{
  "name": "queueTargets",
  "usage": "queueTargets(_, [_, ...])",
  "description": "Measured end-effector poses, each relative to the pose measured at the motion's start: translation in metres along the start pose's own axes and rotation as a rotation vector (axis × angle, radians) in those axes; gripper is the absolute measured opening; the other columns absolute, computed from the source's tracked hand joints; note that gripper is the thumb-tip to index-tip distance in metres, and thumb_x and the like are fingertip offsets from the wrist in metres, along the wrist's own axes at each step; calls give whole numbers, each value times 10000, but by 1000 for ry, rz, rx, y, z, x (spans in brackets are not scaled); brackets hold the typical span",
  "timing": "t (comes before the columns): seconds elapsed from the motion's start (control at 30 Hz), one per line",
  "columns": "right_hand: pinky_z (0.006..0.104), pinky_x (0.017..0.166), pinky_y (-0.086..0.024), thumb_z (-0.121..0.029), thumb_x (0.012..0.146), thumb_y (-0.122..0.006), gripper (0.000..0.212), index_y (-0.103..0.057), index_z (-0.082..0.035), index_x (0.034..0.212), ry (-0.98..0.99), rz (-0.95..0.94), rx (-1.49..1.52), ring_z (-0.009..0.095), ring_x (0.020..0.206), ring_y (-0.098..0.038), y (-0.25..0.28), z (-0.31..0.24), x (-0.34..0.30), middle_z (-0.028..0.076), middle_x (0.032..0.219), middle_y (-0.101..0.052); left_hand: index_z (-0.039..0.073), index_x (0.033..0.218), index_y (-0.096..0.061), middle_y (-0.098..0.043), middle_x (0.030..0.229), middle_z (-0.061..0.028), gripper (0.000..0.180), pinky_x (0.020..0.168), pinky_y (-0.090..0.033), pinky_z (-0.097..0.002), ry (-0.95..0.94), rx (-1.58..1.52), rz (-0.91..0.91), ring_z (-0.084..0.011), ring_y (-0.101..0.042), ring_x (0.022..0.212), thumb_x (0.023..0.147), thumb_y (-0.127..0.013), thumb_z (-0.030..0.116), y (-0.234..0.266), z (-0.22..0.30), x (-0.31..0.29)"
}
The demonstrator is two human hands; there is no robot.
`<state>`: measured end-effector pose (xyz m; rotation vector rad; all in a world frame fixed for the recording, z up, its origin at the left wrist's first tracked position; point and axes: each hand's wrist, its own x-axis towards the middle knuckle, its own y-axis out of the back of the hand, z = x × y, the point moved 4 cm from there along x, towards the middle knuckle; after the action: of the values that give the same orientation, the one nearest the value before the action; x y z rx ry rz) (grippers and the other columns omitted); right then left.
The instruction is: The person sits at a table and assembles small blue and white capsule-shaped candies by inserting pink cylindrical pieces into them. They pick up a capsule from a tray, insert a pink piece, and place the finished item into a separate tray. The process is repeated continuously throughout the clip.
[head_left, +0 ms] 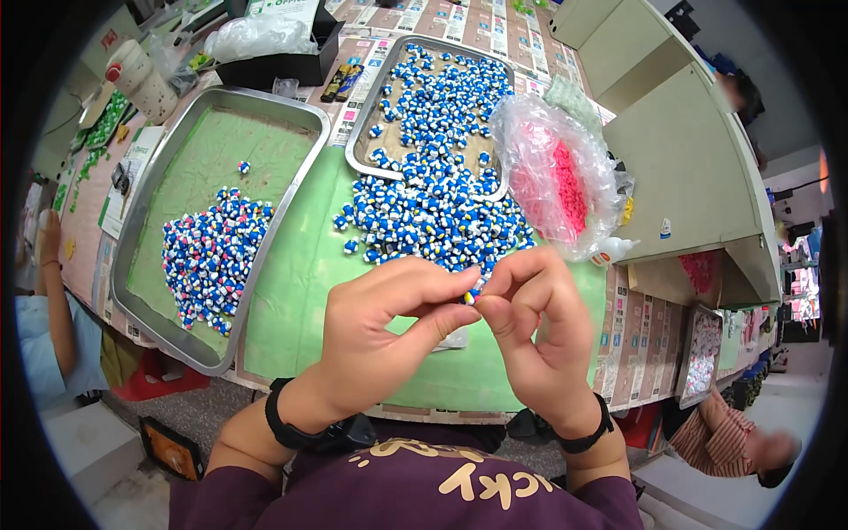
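My left hand (375, 318) pinches a small blue, white and yellow ball-shaped piece (469, 299) between thumb and forefinger. The fingertips of my right hand (548, 327) are pressed together right beside that piece; what they hold, if anything, is too small to tell. Just beyond my hands, a heap of similar blue and white pieces (424, 221) spills from a metal tray (360, 146) onto the green table cover (291, 327). To the right of the heap, an open clear plastic bag (521, 146) contains small pink bits (568, 190).
At the left, a second metal tray (300, 190) holds pieces with pink spots (216, 252). A white bottle (612, 251) lies by the bag. Behind are a black box (322, 57) and a tumbler (141, 84). A pale cabinet (680, 150) borders the right side. Other people sit at both sides.
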<state>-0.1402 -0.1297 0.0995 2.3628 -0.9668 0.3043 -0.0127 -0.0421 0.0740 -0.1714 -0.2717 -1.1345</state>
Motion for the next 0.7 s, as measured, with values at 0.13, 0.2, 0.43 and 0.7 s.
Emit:
queueTargets(0.13, [318,740,-389,51,784,-692,302,-417,-74,792,-29,-15,13,210,821,-489,3,5,-1,81,840,-487,-14,998,-709,-699,860,-116,284,636,-525,-263,-173,226,-43,-178,-669,746,723,-762,-68,0,7,4])
queueTargets(0.2, [302,746,-389,13,786,-720,334,-403,-78,837,-112,-92,80,184,824,-447,6,14,-1,66,872,-433,-3,1002,-712,-700,859,-110,290,629,-519,-266,-194,230,-75,-182,-670,745,723,-765,-64,2,6,2])
queueTargets(0.43, [278,785,-430,23,748,-737,401,-385,-94,901,-281,-88,334,150,859,-457,22,17,-5,58,959,-424,-15,975,-714,-680,866,-99,220,656,-509,-237,19,183,54,-143,-654,757,766,-721,-79,53,9,-14])
queueTargets(0.7, [278,827,-433,30,789,-666,316,-424,-70,966,-280,-9,313,135,891,-468,48,25,-2,77,1074,-445,13,1065,-672,-654,990,-107,244,810,-534,-308,377,532,427,-188,-649,908,821,-676,10,187,6,-43])
